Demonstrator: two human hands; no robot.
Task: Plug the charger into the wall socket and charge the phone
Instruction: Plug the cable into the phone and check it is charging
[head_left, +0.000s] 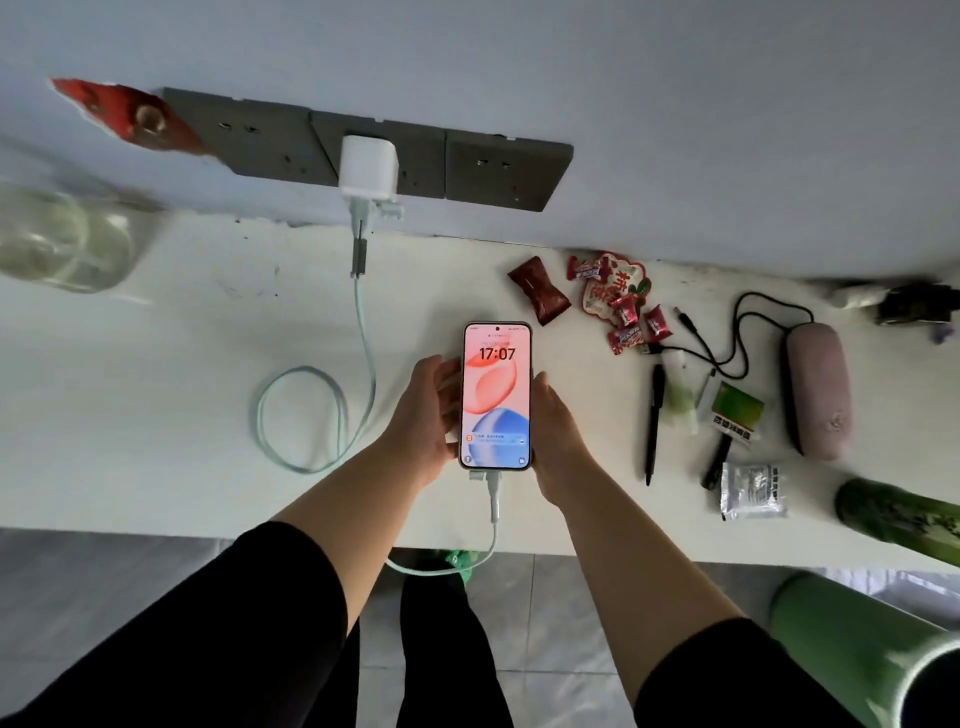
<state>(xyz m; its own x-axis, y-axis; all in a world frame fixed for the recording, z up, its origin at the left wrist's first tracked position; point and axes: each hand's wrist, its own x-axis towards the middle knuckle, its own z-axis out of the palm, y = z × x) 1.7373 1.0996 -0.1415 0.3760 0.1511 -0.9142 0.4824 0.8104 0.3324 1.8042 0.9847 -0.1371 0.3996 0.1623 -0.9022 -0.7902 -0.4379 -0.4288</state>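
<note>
A white charger (368, 167) sits plugged into the middle outlet of a grey wall socket strip (483, 171). Its pale green cable (332, 395) loops across the white table (156, 415), drops past the front edge and comes up into the bottom of the phone (496, 397). The phone's screen is lit and reads 17:07. My left hand (426, 415) cups the phone's left side and my right hand (558, 436) holds its right side, just above the table near the front edge.
Wrapped candies (618, 306) lie right of the phone, then a black pen (653, 421), a black cable (737, 338), a pink case (818, 389) and small packets (753, 491). A glass jar (62, 239) stands far left. Green cylinders (857, 644) sit at lower right.
</note>
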